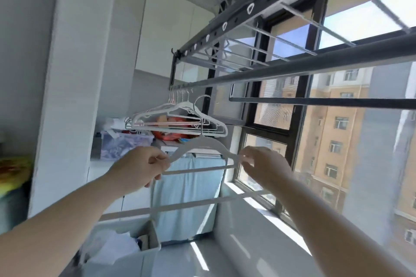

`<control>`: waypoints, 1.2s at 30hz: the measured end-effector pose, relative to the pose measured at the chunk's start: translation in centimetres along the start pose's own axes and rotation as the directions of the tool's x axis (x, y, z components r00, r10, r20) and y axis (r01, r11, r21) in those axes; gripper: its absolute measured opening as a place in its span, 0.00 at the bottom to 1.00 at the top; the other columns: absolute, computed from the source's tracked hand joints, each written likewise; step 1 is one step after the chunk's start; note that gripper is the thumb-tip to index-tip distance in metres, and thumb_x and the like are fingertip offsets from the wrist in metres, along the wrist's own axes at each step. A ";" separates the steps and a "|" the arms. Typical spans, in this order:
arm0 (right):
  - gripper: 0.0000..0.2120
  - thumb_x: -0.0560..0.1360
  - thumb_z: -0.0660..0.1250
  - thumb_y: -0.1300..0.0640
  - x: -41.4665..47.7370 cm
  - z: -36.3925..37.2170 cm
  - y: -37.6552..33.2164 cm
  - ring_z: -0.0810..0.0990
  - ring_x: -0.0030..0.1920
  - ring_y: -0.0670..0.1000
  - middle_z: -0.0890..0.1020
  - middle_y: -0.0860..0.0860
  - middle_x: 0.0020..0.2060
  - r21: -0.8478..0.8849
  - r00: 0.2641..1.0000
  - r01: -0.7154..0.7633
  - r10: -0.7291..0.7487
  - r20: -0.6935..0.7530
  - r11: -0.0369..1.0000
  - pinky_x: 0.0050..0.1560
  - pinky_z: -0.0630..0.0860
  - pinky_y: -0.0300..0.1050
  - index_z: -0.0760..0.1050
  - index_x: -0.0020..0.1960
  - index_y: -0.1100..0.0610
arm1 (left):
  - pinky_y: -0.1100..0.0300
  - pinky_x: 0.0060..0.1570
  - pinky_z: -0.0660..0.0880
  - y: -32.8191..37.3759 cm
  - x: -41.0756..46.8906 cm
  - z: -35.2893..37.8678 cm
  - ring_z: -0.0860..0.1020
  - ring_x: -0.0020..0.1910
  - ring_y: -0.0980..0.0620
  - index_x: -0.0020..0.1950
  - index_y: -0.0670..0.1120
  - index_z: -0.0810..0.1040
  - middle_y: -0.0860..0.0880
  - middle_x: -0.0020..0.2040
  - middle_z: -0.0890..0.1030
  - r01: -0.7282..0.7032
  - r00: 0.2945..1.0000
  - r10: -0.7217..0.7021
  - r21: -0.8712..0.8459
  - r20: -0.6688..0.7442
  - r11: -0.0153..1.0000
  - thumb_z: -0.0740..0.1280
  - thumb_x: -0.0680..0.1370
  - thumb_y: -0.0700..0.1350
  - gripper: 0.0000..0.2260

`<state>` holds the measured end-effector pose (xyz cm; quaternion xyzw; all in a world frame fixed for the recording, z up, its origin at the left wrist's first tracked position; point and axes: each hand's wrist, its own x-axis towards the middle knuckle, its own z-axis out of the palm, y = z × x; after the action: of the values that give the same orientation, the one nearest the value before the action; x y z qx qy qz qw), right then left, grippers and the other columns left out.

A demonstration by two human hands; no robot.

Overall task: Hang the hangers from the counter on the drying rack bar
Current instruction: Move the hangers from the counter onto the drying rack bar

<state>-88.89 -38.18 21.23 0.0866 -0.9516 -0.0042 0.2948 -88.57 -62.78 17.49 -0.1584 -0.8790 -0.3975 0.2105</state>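
Under the bar point(315, 66), both hands point(141, 168) point(263, 164) pinch a hanger point(202, 144)

Bare forearms point(67, 220), bare left hand point(139, 166), right hand point(263, 164)

Hung hangers point(180, 117) crowd the bar's point(292, 69) far end; nearer stretch bare.

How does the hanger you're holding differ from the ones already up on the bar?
The held hanger is gripped at both ends by the left hand and right hand, below the drying rack bar; the hung hangers dangle from that bar, bunched at its far end. The held hanger looks broad and flat; the hung hangers look thin. Both are pale with a crossbar.
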 end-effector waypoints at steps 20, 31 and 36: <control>0.23 0.59 0.75 0.67 19.0 1.6 -8.5 0.79 0.54 0.59 0.81 0.59 0.51 -0.637 0.859 0.011 -0.334 -0.389 0.771 0.58 0.72 0.59 0.78 0.53 0.61 | 0.66 0.23 0.70 -12.9 24.0 -3.0 0.72 0.18 0.60 0.47 0.50 0.74 0.51 0.29 0.77 -0.192 0.978 0.185 -0.069 -0.094 0.979 0.61 0.78 0.43 0.03; 0.17 0.77 0.54 0.64 21.8 0.5 -9.1 0.73 0.59 0.57 0.75 0.55 0.58 -0.701 0.906 -0.379 0.088 -0.414 0.603 0.61 0.64 0.51 0.64 0.65 0.58 | 0.66 0.18 0.67 -13.6 31.8 -1.3 0.75 0.24 0.54 0.44 0.48 0.71 0.48 0.32 0.78 -0.255 0.963 0.262 -0.097 0.063 0.962 0.59 0.79 0.42 0.05; 0.19 0.77 0.54 0.64 21.7 0.7 -8.9 0.73 0.58 0.57 0.75 0.54 0.60 -0.714 0.905 -0.388 0.093 -0.416 0.582 0.59 0.64 0.51 0.63 0.67 0.57 | 0.63 0.23 0.67 -13.9 33.3 -0.4 0.75 0.25 0.52 0.49 0.45 0.73 0.48 0.31 0.77 -0.230 0.964 0.242 -0.117 0.109 0.966 0.58 0.79 0.42 0.05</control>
<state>-105.45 -50.63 32.32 -0.1833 -0.7910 -0.3632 0.4570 -123.31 -68.20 25.44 -0.2968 -0.8434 -0.4038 0.1936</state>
